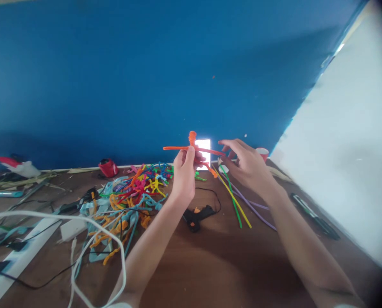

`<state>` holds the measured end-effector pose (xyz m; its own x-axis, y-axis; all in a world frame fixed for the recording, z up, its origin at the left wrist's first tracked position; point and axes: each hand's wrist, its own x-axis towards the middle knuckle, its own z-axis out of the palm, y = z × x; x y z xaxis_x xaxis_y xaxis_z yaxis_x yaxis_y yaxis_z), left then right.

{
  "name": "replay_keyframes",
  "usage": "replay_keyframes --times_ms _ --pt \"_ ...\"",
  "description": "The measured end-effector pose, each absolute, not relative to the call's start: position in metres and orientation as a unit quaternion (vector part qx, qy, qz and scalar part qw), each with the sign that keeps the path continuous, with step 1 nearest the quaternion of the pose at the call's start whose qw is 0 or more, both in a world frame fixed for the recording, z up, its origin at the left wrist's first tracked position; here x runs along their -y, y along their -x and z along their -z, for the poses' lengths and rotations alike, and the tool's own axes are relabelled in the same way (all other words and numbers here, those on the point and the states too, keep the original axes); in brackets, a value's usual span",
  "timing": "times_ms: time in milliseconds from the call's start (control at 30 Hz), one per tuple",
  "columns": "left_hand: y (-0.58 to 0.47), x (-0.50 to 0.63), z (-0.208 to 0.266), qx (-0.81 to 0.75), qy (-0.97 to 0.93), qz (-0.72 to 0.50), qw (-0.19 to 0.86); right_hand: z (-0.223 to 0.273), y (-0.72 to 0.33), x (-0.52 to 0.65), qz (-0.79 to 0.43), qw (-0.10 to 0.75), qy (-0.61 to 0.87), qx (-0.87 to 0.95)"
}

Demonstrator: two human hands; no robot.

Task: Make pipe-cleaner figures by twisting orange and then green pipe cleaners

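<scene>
Orange, fuzzy pipe-cleaner figure (192,139), in the head view, is hanging above the flat brown surface (216,261), left hand (183,177) gripping its middle; whether right hand (250,162) is pinching its end, unclear. Probably light, bendable; best held mid-body.

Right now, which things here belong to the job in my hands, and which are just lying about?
Seemingly in the job:
orange fuzzy piece, in your left hand, its reddish strand by your right hand
perhaps the yellow stem, green stem and black glue gun on the table

Seemingly just lying about:
white cable
red-and-white cup
pens
</scene>
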<state>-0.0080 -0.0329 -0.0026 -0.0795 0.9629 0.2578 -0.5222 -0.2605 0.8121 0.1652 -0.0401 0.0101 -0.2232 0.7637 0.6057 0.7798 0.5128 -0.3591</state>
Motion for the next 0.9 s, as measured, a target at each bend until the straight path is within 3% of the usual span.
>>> replay_keyframes --times_ms 267,667,900 --pt "0.007 0.036 0.005 -0.295 -0.421 -0.636 0.575 -0.013 -0.158 0.048 0.032 0.403 0.417 0.814" --pt "-0.002 0.035 0.011 -0.287 -0.471 -0.618 0.56 -0.008 -0.152 0.047 0.041 0.403 0.43 0.807" --pt "0.001 0.034 0.011 -0.279 -0.476 -0.619 0.559 -0.005 -0.155 0.044 0.14 0.394 0.428 0.801"
